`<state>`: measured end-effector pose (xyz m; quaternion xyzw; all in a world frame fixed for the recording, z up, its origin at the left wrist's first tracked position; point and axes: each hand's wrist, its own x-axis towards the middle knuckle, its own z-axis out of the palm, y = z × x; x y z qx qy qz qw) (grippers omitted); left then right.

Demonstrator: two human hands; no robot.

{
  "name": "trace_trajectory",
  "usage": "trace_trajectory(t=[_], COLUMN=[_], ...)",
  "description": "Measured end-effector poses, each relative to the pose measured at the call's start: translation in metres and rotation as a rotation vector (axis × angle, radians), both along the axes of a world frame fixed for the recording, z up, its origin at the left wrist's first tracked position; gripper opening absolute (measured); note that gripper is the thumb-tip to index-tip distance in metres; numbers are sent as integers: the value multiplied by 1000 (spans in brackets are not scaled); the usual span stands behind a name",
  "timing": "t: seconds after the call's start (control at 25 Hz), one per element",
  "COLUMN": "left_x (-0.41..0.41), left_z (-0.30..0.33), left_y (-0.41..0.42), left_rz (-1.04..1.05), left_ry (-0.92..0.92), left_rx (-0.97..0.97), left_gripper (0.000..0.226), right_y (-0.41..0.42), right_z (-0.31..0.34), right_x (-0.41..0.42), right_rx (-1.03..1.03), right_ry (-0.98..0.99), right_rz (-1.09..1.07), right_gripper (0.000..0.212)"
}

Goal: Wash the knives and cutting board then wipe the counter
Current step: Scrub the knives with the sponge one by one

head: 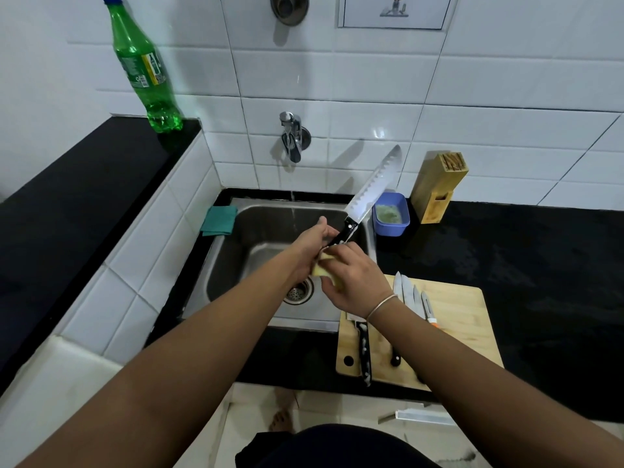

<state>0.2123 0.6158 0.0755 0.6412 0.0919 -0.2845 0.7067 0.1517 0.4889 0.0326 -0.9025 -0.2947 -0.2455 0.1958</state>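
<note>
Two hands meet over the sink. The left hand has its fingers wrapped round the black handle of the big knife, whose blade points up and away toward the right, above the blue tub. The right hand pinches a yellow sponge just below the handle, touching it. A thin stream of water falls from the tap into the sink behind the hands.

To do this step well, I think the sponge should travel from handle to tip along the flat side, with the sharp edge turned away from the fingers, and the handle kept firm because it will be wet.

For room: the blade tip is near the wooden knife block and the tiled wall, so a swing to the right is risky. Four or so other knives lie on the cutting board just beside the right wrist, on the black bench. The middle of the sink is open.
</note>
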Motion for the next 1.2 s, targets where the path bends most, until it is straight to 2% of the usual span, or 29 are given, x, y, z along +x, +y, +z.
trace_trajectory(t=[0.12,0.24,0.4,0.44,0.56,0.6,0.68,0.76,0.92,1.0,1.08,1.2], left_x=[0,2,2,3,6,4,-1,-3,-4,-4,-4,-2], left_z=[-1,-1,-9,-11,-17,-19,-18,-16,-12,-15,-16,-14], left_y=[-2,-1,-3,-3,7,11,14,14,27,33,34,40], left_rz=[-7,-6,48,76,83,58,19,11,7,15,33,36], left_ry=[-99,-130,-166,-190,-285,-327,-428,-551,-698,-737,-766,-800], left_rx=[133,166,231,293,460,507,647,780,917,976,991,977], left_gripper=[63,67,71,73,80,83,90,85,91,95,87,67], right_y=[4,0,4,9,3,-6,-14,-1,-15,-35,-27,-18], right_z=[4,7,23,23,12,11,18,27,16,18,23,16], right_x=[7,12,32,33,22,24,37,48,46,56,61,57], right_rx=[41,31,249,233,23,3,125,210,7,128,209,-4], right_ry=[14,-30,90,97,27,29,108,163,5,84,140,19], right_rz=[-62,-92,-391,-377,-37,0,-169,-334,-36,-237,-390,-123], right_gripper=[22,23,22,22,24,25,23,19,21,18,15,20])
